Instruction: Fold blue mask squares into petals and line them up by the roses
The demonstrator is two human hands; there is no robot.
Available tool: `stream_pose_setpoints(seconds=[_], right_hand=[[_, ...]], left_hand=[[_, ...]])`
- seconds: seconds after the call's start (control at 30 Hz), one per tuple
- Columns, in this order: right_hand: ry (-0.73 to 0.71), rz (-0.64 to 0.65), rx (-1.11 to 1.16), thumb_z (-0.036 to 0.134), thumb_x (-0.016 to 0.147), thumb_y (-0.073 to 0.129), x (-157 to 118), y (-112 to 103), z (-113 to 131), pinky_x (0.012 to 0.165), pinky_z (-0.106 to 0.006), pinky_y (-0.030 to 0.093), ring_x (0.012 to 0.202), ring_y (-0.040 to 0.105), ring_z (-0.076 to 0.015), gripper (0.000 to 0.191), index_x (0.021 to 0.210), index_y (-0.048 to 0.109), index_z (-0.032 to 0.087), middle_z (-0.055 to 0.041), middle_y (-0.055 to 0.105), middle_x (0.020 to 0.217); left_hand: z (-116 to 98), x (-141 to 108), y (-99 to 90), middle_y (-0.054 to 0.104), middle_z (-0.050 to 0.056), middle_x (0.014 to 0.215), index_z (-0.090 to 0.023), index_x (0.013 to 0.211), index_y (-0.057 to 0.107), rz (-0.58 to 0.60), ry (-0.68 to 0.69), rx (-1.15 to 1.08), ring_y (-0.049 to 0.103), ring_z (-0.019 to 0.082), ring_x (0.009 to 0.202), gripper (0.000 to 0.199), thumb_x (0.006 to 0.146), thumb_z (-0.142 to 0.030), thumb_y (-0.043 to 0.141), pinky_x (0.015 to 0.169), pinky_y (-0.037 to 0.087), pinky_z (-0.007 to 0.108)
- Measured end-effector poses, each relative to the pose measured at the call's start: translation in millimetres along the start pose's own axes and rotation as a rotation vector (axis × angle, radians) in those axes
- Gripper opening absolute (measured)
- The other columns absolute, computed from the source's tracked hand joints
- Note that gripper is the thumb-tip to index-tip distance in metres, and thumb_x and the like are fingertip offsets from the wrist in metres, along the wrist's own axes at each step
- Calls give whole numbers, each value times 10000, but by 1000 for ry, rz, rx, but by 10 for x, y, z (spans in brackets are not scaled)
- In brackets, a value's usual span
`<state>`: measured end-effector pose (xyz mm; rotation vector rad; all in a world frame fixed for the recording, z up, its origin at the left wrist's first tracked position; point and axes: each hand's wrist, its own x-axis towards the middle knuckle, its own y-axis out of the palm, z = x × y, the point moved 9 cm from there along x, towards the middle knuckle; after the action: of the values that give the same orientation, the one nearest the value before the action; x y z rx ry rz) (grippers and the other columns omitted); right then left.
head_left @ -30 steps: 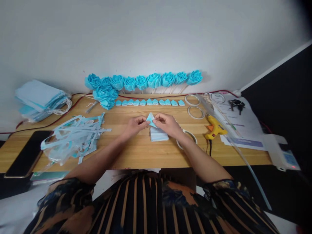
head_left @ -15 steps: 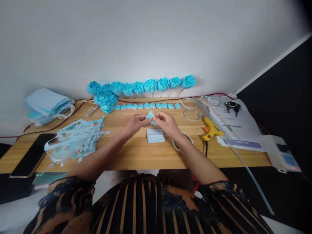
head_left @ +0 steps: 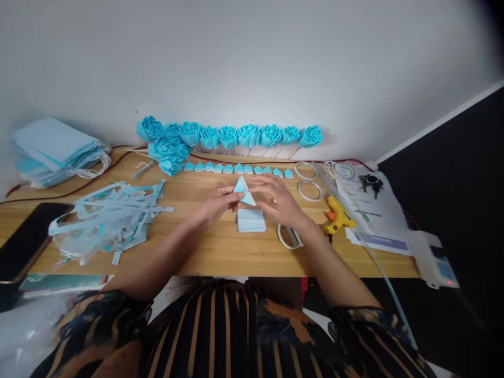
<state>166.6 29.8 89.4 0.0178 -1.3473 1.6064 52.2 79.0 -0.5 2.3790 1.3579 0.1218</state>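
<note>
Between the thumb and fingers of my left hand [head_left: 220,203] is a small light-blue folded fabric triangle [head_left: 244,190], its tip pointing up. Close on its right side is my right hand [head_left: 281,202], with the fingers apart and nothing gripped; whether a fingertip touches the triangle I cannot tell. Just below the hands lies a stack of pale blue fabric squares [head_left: 251,221]. Beyond them runs a row of small folded blue petals [head_left: 238,168]. Blue fabric roses [head_left: 249,136] on thin sticks line the wall behind.
Cut blue-white strips [head_left: 118,215] are heaped at left, beside a phone [head_left: 31,241] and a stack of face masks [head_left: 59,149]. At right are tape rolls [head_left: 299,195], a yellow glue gun [head_left: 336,218], papers [head_left: 388,210], keys [head_left: 371,181] and a white power strip [head_left: 433,262].
My right hand has let go of the triangle and its fingers have spread, moving slightly right. My left hand still holds the triangle, which now shows more fully. The view has shifted a little.
</note>
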Motion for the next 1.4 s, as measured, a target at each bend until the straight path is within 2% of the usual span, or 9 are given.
stream_pose_setpoints(seconds=[0.23,0.5,0.67,0.8,0.93,1.13,1.2,1.33,1.4], right_hand=[[58,-7,159,186,883,601,-42,137,-141,971,-477,487,1270,483,-240,160,918,701,306,-14,618,1282],[237,-49,279,327,860,672,-140,211,-309,989,-476,466,1250,502,-245,66,834,712,281,-48,616,1244],[392,-115,408,353,859,666,-223,285,-418,1035,-451,428,1170,584,-227,119,838,690,239,-64,636,1216],[539,-127,614,377,835,684,-299,414,-520,866,-340,505,947,648,-179,161,836,655,219,-39,691,1027],[614,-128,604,394,803,701,-337,442,-568,751,-293,490,764,611,-145,196,818,643,207,-5,668,820],[642,-123,633,393,786,700,-335,458,-577,715,-284,475,726,587,-135,204,825,638,203,-1,654,785],[638,-135,668,378,770,716,-331,460,-580,723,-279,477,741,592,-131,224,893,639,206,3,652,805],[664,-125,701,360,750,724,-342,484,-601,740,-286,489,767,602,-137,406,1123,638,226,7,654,829],[677,-109,706,375,756,716,-353,503,-614,736,-289,493,760,601,-136,420,1144,656,226,5,656,829]], left_hand=[[91,5,35,596,-4,581,-129,684,645,22,-34,43,496,75,513,297,644,-375,806,543,390,229],[9,-5,9,564,-18,570,-155,628,593,-13,38,288,471,86,533,294,689,-412,724,552,377,239],[-71,-14,22,514,-25,567,-158,601,562,-45,123,411,431,85,555,299,711,-412,675,550,327,237],[-92,-19,39,461,-34,558,-160,577,529,-50,158,473,394,84,558,314,726,-413,643,548,287,240],[-74,-18,37,457,-34,571,-164,586,515,-50,157,494,396,88,569,319,735,-419,635,556,287,240],[-46,-11,25,435,-40,567,-168,586,500,-50,167,510,381,85,562,322,743,-415,633,551,273,243],[-40,-11,27,447,-37,573,-166,591,514,-45,165,513,390,87,565,318,747,-414,636,555,280,244],[-44,-20,43,486,-29,582,-162,601,545,-28,153,533,423,94,579,309,762,-407,642,571,313,244],[-47,-26,55,512,-22,593,-161,614,562,-13,150,528,443,98,590,308,772,-413,641,581,333,243]])
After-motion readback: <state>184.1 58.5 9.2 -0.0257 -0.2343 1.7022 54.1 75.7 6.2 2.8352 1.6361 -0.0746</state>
